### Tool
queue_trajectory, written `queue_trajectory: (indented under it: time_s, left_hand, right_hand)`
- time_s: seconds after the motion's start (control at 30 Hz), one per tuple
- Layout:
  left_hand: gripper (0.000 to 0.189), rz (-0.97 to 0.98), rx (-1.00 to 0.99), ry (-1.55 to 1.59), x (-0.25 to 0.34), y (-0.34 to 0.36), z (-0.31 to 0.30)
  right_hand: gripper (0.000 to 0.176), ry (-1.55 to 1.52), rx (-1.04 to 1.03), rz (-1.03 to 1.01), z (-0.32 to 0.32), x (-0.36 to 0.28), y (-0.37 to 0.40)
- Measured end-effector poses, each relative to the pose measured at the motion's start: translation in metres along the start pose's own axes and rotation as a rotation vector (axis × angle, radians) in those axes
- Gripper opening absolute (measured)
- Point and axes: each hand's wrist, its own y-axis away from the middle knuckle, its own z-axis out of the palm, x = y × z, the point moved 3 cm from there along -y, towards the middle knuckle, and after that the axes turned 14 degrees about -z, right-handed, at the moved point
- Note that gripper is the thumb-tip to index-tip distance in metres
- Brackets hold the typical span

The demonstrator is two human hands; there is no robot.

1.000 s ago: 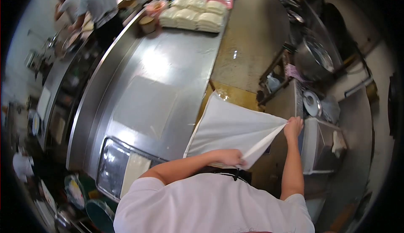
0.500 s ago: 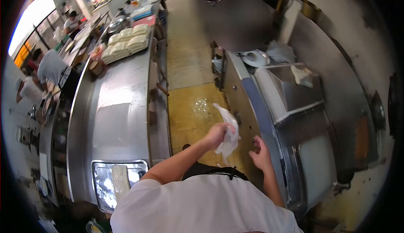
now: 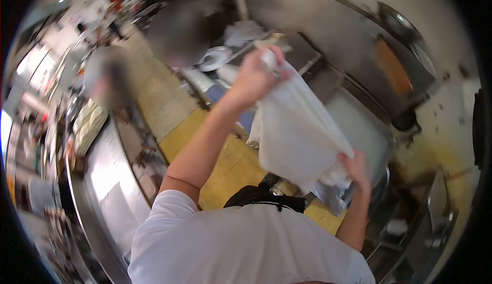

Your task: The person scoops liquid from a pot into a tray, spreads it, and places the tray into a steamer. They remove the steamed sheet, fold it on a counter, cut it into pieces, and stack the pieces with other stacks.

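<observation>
A white cloth [image 3: 302,130] is spread between my two hands in front of the right-hand steel counter. My left hand [image 3: 258,74] is raised and closed around a bunched upper part of it. Lower down at the right, my right hand [image 3: 356,170] grips the cloth near its edge; some of its fingers are blurred or covered. The cloth hangs in folds and hides part of the counter. Beyond it lies a pale flat panel [image 3: 359,125] set in the counter.
A clear plastic bag [image 3: 243,33] and a round white lid or plate [image 3: 215,58] lie farther along this counter. A brown board [image 3: 393,66] leans on the wall. Across the yellow floor [image 3: 225,166] runs a long steel table [image 3: 105,176] with white packs [image 3: 89,125].
My view has turned right. My left hand has risen with the cloth, which was crumpled and now hangs spread out. My right hand, empty before, has taken hold of it.
</observation>
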Motion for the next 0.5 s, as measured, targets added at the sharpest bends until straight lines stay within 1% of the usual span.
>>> queue_trajectory:
  time_s: [0.03, 0.07, 0.1, 0.13, 0.2, 0.23, 0.27, 0.3, 0.33, 0.4, 0.47, 0.5]
  left_hand:
    - [0.028, 0.026, 0.018, 0.081, 0.006, -0.017, 0.009]
    - [0.036, 0.004, -0.024, 0.266, 0.009, -0.032, 0.02]
    - [0.041, 0.045, -0.05, 0.403, 0.013, -0.045, 0.031]
    - [0.047, 0.078, -0.07, 0.542, 0.015, -0.058, 0.041]
    - [0.05, 0.061, -0.23, 0.742, 0.007, -0.084, 0.064]
    - [0.051, 0.048, -0.297, 0.843, -0.002, -0.095, 0.076]
    - [0.052, -0.013, -0.41, 0.927, -0.016, -0.106, 0.09]
    - [0.05, -0.103, -0.428, 0.928, -0.042, -0.119, 0.11]
    - [0.049, -0.195, -0.444, 0.924, -0.074, -0.132, 0.133]
    - [0.035, -0.299, -0.556, 0.585, -0.148, -0.147, 0.184]
    - [0.016, -0.354, -0.661, 0.214, -0.19, -0.137, 0.22]
    - [0.015, -0.273, -0.683, -0.042, -0.226, -0.139, 0.245]
  right_hand:
    - [0.026, -0.006, 0.116, -0.04, -0.035, -0.004, 0.007]
    - [0.023, -0.03, 0.221, -0.109, -0.066, -0.008, 0.014]
    - [0.02, -0.048, 0.323, -0.186, -0.092, -0.014, 0.021]
    - [0.016, -0.166, 0.407, -0.203, -0.111, -0.02, 0.029]
    - [0.016, -0.106, 0.576, -0.208, -0.134, -0.044, 0.04]
    - [0.016, -0.063, 0.604, -0.175, -0.139, -0.038, 0.041]
    - [0.017, -0.022, 0.625, -0.144, -0.142, -0.022, 0.036]
    - [0.018, 0.017, 0.642, -0.114, -0.142, 0.0, 0.028]
    - [0.024, 0.15, 0.662, -0.045, -0.141, 0.032, 0.021]
    - [0.033, 0.411, 0.657, 0.007, -0.126, 0.108, 0.009]
    - [0.045, 0.586, 0.557, 0.259, -0.093, 0.131, -0.001]
    - [0.049, 0.574, 0.51, 0.239, -0.075, 0.14, -0.009]
